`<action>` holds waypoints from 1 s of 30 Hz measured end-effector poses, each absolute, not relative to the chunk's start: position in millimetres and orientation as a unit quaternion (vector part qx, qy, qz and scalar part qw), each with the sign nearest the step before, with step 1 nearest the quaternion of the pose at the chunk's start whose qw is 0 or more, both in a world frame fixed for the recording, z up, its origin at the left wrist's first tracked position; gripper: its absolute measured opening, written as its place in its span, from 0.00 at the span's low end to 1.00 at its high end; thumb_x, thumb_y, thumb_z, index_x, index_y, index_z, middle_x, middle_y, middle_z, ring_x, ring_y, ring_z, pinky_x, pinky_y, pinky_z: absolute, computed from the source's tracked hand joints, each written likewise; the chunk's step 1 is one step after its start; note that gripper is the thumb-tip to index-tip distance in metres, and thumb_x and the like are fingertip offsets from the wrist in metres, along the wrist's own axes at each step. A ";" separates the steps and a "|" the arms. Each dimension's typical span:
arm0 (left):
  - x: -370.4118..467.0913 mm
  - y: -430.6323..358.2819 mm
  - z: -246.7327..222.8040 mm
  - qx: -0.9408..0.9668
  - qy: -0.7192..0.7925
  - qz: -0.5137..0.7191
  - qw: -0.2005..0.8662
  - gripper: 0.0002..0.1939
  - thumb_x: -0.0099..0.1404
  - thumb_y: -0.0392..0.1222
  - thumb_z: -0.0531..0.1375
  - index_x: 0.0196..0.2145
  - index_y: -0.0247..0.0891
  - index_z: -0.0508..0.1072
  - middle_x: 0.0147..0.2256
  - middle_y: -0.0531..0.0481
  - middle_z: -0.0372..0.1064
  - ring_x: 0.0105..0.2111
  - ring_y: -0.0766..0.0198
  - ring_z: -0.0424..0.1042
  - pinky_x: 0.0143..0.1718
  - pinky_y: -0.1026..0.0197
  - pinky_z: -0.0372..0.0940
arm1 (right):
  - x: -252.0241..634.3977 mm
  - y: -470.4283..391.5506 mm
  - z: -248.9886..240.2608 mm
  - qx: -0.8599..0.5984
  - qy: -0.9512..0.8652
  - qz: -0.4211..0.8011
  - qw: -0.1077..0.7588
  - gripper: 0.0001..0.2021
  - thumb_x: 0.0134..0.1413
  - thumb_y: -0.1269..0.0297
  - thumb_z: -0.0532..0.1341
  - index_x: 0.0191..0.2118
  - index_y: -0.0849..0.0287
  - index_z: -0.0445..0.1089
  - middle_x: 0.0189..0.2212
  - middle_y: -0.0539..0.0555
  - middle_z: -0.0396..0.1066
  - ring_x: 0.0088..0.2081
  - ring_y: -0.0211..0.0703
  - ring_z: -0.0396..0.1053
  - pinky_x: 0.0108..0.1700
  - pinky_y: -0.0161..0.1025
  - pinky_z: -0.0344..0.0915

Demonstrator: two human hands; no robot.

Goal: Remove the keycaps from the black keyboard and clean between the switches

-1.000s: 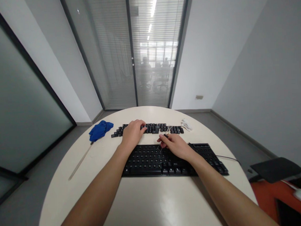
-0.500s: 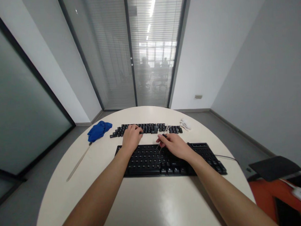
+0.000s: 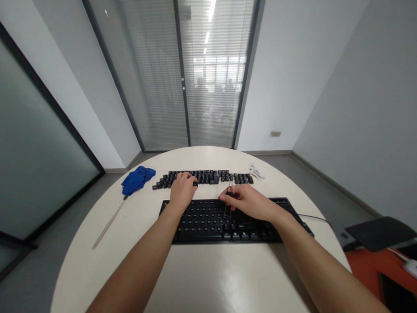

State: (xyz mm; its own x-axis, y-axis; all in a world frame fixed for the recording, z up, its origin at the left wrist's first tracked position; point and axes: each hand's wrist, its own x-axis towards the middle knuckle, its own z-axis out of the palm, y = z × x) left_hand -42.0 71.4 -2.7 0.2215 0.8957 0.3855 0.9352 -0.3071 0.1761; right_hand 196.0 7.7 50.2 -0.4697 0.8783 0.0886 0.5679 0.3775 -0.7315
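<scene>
A: What are you having trouble making out?

B: The left hand (image 3: 183,191) is covering some of the loose keycaps (image 3: 214,178), and its fingertips are curling out of sight, so I cannot tell whether they are gripping one. The right hand (image 3: 248,201) is hiding part of the keyboard (image 3: 200,223) lying under its fingers. The lower wires of the puller tool (image 3: 229,195) are blending into the black, so I'm not telling whether they are touching it.

A: What else is lying around the fingers?

B: The keycaps are spreading in rows just beyond the right fingers. A white cloth (image 3: 257,171) is resting farther off, to their right. A blue cloth (image 3: 138,179) is lying left of the left fingers, a pale stick (image 3: 110,224) slanting nearward from it. The left forearm is crossing the keyboard's left end.

A: And the hands' pose?

B: Both are reaching forward, backs mostly up. The right fingers are pinching the tool's dark middle, its wires pointing down over the keyboard and up past the fingertips.
</scene>
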 end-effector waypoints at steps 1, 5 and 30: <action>-42.0 71.2 -2.7 -0.781 -0.586 -0.212 0.046 0.08 0.63 0.38 0.64 0.42 0.42 0.78 0.46 0.44 0.69 0.51 0.49 0.62 0.50 0.52 0.65 | 197.5 6.9 52.3 -0.448 -0.796 0.330 0.240 0.17 0.62 0.51 0.58 0.38 0.58 0.77 0.24 0.52 0.76 0.26 0.42 0.73 0.31 0.37 0.64; -42.2 70.9 -2.9 -0.782 -0.585 -0.210 0.045 0.07 0.64 0.38 0.63 0.40 0.42 0.78 0.45 0.44 0.68 0.51 0.50 0.62 0.50 0.53 0.65 | 201.3 4.1 58.2 -0.440 -0.800 0.343 0.220 0.16 0.61 0.52 0.60 0.37 0.58 0.77 0.23 0.52 0.76 0.26 0.42 0.72 0.29 0.36 0.63; -18.0 20.7 11.0 -0.888 -0.373 -0.239 -0.123 0.08 0.66 0.33 0.57 0.42 0.38 0.74 0.42 0.47 0.73 0.45 0.57 0.69 0.49 0.55 0.64 | 194.9 -7.8 62.2 -0.350 -0.859 0.356 0.108 0.12 0.54 0.56 0.66 0.39 0.57 0.82 0.31 0.52 0.79 0.30 0.41 0.72 0.33 0.34 0.63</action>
State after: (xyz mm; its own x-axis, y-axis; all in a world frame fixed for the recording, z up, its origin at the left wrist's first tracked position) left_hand -18.0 20.7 11.0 0.6074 0.7216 0.3321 0.6046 -0.6911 0.3960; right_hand 194.9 -7.8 62.2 -0.7311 0.6793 -0.0633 0.5249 0.5008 -0.6882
